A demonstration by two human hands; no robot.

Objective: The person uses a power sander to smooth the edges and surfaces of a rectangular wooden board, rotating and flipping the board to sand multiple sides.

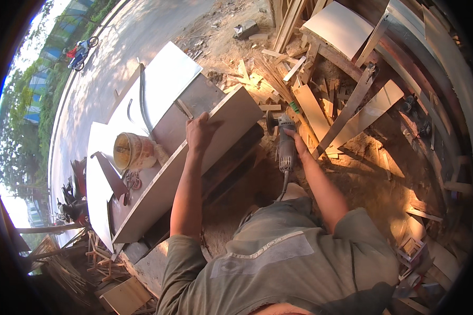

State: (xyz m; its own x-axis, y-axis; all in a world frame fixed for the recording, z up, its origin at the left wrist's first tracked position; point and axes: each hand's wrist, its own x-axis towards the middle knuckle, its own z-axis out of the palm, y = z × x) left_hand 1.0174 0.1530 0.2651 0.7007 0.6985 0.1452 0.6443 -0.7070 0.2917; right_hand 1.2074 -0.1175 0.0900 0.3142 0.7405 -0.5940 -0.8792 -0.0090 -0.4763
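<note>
My left hand (198, 134) is closed over the upper edge of a long wooden board (233, 116), which stands on its edge along the near side of a workbench (194, 95). To the right of the board, my right hand (298, 145) wraps round the body of a grey angle grinder (286, 151). Its disc (271, 124) points up and toward the board's far end, apart from it. A cord runs from the grinder's lower end toward my lap. Parts of my right fingers are hidden behind the tool.
On the bench sit a stained bucket (129, 151), a saw-like blade (110, 176) and white sheets (169, 71). A broom (278, 79) and scrap wood (312, 105) lie beyond the grinder. Planks lean at right. A motorbike (81, 54) is on the road (136, 31).
</note>
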